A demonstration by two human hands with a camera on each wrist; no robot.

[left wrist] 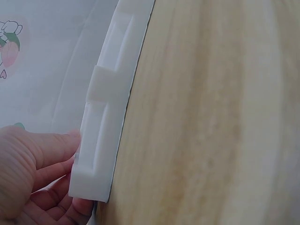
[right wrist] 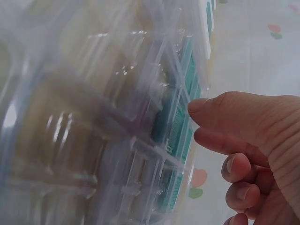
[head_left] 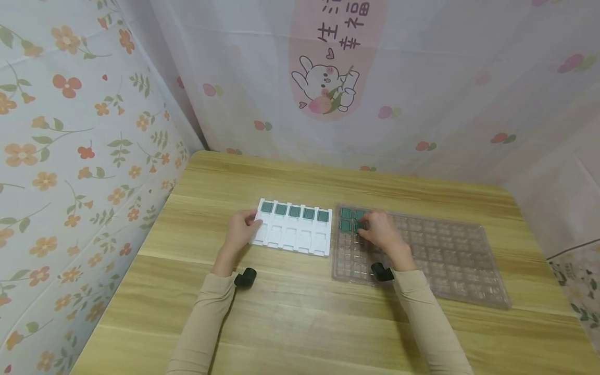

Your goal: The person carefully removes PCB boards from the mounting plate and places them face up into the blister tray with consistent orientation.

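A white tray (head_left: 291,227) with a row of green square chips (head_left: 294,212) along its far side lies at the middle of the table. My left hand (head_left: 241,229) grips its left end, thumb on top and fingers at the edge; that end shows as a white notched strip (left wrist: 93,136) in the left wrist view. To the right is a clear plastic tray (head_left: 445,255) with several green chips (head_left: 345,213) in its far-left pockets. My right hand (head_left: 380,229) has thumb and index fingertips at one of these pockets, close together; I cannot tell whether they pinch a chip.
Both trays lie on a wood-grain table (head_left: 290,317), side by side with a narrow gap. A printed curtain (head_left: 262,78) hangs behind the table, a flowered one (head_left: 70,182) at the left. Small black wrist cameras (head_left: 246,277) sit at both cuffs.
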